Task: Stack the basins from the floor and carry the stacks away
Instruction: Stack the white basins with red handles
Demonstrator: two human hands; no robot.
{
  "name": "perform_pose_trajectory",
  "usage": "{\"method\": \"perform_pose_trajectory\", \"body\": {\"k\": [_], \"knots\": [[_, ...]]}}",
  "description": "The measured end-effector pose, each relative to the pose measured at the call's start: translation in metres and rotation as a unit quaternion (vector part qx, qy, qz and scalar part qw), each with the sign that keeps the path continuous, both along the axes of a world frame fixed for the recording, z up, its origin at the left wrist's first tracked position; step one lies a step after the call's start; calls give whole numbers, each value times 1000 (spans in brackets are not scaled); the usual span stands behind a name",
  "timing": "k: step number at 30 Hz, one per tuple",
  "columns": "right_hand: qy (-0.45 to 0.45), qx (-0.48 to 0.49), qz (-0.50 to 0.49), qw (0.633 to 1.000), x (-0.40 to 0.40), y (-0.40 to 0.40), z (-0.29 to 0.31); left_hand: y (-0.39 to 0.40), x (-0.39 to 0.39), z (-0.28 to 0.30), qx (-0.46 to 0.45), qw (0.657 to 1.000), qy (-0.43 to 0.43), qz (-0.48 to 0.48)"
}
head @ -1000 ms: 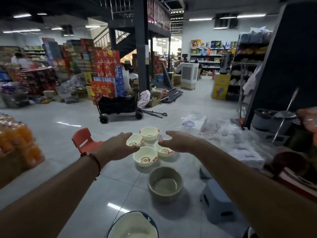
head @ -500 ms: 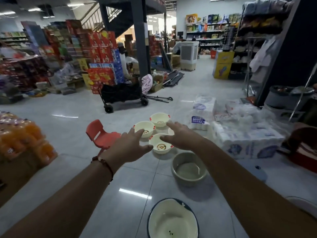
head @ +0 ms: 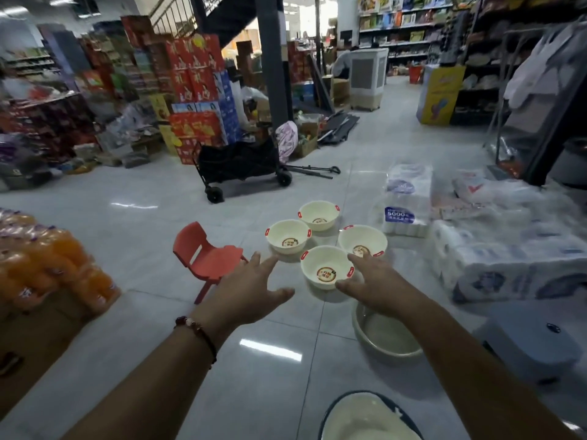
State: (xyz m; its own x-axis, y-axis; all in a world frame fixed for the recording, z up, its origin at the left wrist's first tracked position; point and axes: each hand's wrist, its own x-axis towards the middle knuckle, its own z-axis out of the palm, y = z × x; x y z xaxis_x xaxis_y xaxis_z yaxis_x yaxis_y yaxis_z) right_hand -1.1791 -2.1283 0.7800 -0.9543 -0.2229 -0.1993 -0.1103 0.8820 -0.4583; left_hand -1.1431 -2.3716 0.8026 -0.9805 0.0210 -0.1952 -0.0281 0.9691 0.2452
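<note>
**Both hands reaching for the nearest cream basin**

Head view: four small cream basins sit on the tiled floor (head: pixel 133 236) in a tight cluster, none stacked yet. The nearest basin (head: pixel 327 267) lies between the two outstretched hands; the left basin (head: pixel 288 237), the far basin (head: pixel 319 215) and the right basin (head: pixel 362 240) sit just behind it, rims close together. A wider beige basin (head: pixel 386 339) rests nearer the person, partly under the right forearm, and a dark-rimmed white basin (head: pixel 368 419) shows at the bottom edge.

The step in hand looks like the opening reach — stacking has not begun. The next move probably calls for taking the nearest basin by both sides of its rim, lifting it and nesting it into a neighbour, lined up so the red-tabbed handles do not catch.

The left hand (head: pixel 251 289) is extended, fingers spread and straight, thumb out, holding nothing; it is beside the basin, apart from it. The right hand (head: pixel 373 281) is likewise open and empty, thumb pointing toward the basin's near rim — whether it touches I cannot tell. A red chair (head: pixel 206 257) stands just left of the cluster.
</note>
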Motion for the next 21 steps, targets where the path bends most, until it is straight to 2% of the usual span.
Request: {"method": "perform_pose_trajectory", "body": {"k": [11,16,21], "knots": [[-58,19,56,997,-136,-122,-17,-121,-137,-22,-9,1000,-16,19],[-70,50,42,995,-204,-182,-45,-171,-217,-50,-24,998,-50,-18],[-86,65,-15,994,-279,-241,-63,-229,-310,-72,-43,993,-69,-87]]}}
